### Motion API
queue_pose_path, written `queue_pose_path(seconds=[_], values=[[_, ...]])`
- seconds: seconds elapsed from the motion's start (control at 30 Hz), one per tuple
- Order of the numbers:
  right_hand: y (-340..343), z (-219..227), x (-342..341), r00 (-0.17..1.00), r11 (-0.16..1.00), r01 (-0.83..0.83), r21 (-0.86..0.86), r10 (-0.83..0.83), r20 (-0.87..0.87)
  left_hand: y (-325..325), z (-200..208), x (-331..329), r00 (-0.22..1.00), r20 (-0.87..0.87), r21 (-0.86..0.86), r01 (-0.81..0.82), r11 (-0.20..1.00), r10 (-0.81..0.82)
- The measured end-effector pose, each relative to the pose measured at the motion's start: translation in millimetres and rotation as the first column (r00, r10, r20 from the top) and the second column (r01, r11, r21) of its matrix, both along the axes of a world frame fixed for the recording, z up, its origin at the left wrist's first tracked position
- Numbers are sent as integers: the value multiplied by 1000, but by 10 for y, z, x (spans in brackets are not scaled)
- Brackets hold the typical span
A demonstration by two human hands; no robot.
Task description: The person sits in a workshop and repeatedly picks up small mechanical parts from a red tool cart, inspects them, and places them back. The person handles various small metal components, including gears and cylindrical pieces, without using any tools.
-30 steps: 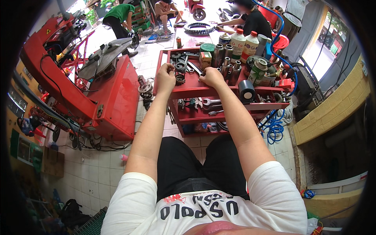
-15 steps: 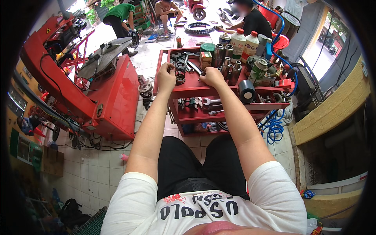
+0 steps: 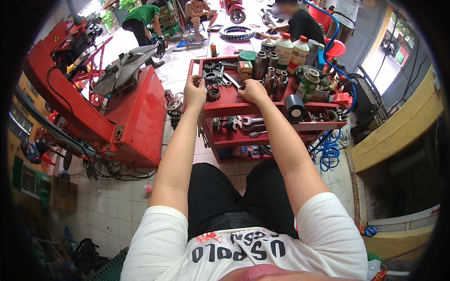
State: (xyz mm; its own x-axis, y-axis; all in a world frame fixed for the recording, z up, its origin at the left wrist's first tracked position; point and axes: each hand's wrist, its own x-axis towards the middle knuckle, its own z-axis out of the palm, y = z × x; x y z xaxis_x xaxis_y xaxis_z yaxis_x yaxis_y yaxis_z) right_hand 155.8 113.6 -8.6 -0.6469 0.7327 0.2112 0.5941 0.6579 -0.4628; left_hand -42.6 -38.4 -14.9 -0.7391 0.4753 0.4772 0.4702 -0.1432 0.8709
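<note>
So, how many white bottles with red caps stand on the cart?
2: one white bottle at the far edge of the red cart, the second right beside it. Others may be hidden.

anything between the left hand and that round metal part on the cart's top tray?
Nothing visible. The left hand rests at the top tray's near-left corner on the red tool cart, and the round metal part lies just to its right, with bare tray between. Whether fingers touch it can't be told.
</note>
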Motion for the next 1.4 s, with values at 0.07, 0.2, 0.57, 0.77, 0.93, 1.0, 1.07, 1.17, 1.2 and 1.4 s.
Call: queue_pose_path(seconds=[0.07,0.2,0.57,0.77,0.93,1.0,1.07,1.17,1.2,1.4], values=[[38,1,15,1000,1000,-2,19,2,-9,28,21,28,999,-32,-21,-28,999,27],[26,-54,37,999,991,0,133,7,-50,30,-7,20,988,-143,-6,-61,998,59],[-38,19,28,1000,1000,14,5,-14,-26,-7,16,51,950,-239,-21,-213,977,202],[-28,-10,32,999,1000,15,22,-14,-48,-35,49,108,923,-261,-72,-310,948,282],[-44,-6,28,998,999,25,25,-23,-61,-53,55,92,930,-253,-69,-291,954,266],[-57,6,20,997,999,24,28,-21,-75,-43,29,56,921,-272,-45,-300,953,277],[-71,20,19,997,999,23,27,-21,-80,-38,20,47,903,-308,-19,-322,947,301],[-72,30,31,997,1000,24,15,-23,-74,-52,65,91,940,-243,-56,-261,964,241],[-67,37,30,997,1000,25,9,-24,-72,-63,86,120,946,-240,-72,-240,968,217],[-67,49,67,997,1000,27,-7,-27,-78,-135,247,342,944,-310,-178,-177,968,115]])
